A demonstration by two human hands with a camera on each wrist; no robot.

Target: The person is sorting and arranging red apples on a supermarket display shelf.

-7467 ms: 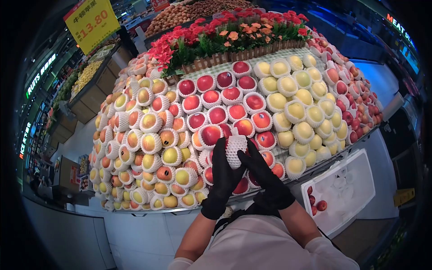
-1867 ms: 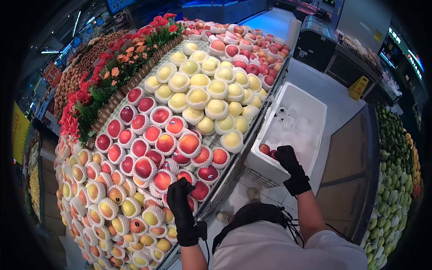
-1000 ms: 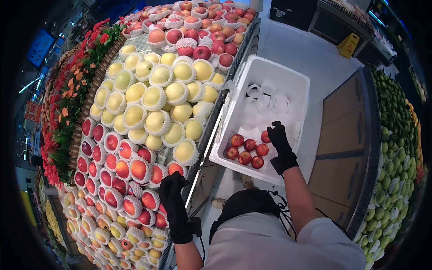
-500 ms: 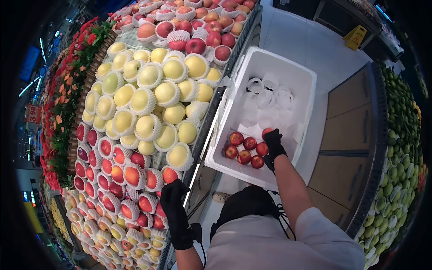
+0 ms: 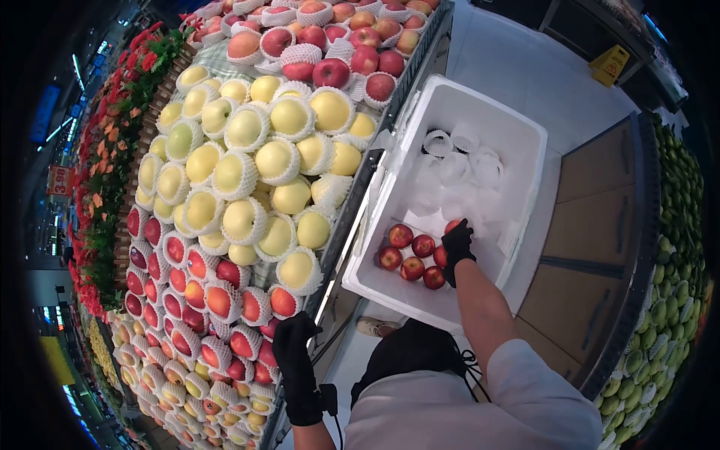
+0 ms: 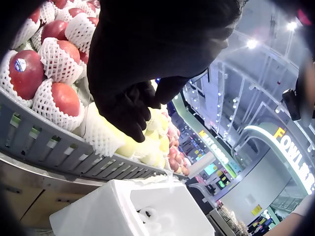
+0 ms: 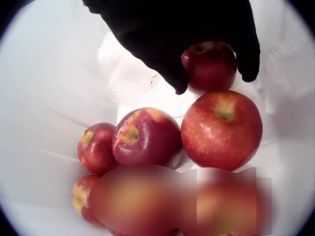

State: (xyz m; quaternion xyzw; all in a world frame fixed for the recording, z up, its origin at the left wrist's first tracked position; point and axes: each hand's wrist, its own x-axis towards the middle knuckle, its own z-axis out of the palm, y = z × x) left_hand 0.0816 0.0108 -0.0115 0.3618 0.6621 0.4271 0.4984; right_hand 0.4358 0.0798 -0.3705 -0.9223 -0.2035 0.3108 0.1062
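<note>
In the white foam box (image 5: 390, 296), my black-gloved right hand (image 5: 458, 247) grips a red apple (image 5: 451, 226). The right wrist view shows the hand (image 7: 182, 34) from above, thumb and fingers on either side of that apple (image 7: 211, 69), which sits against another red apple (image 7: 221, 130). Several bare red apples (image 5: 412, 268) lie together at the box's near end. My gloved left hand (image 5: 292, 364) is by the edge of the fruit stand, near netted red apples (image 5: 283, 301). In the left wrist view this hand (image 6: 152, 49) hangs with loosely curled fingers, holding nothing.
Netted yellow fruit (image 5: 239, 219) is piled on the stand, with red flowers (image 5: 127, 82) along its far side. Loose white foam nets (image 5: 454, 169) lie at the box's far end. A green fruit display (image 5: 649, 330) and a yellow floor sign (image 5: 609, 65) stand to the right.
Earlier both hands were at a netted fruit over the stand. My right hand has since moved to the box and now reaches around an apple there; my left hand has stayed near the stand's edge.
</note>
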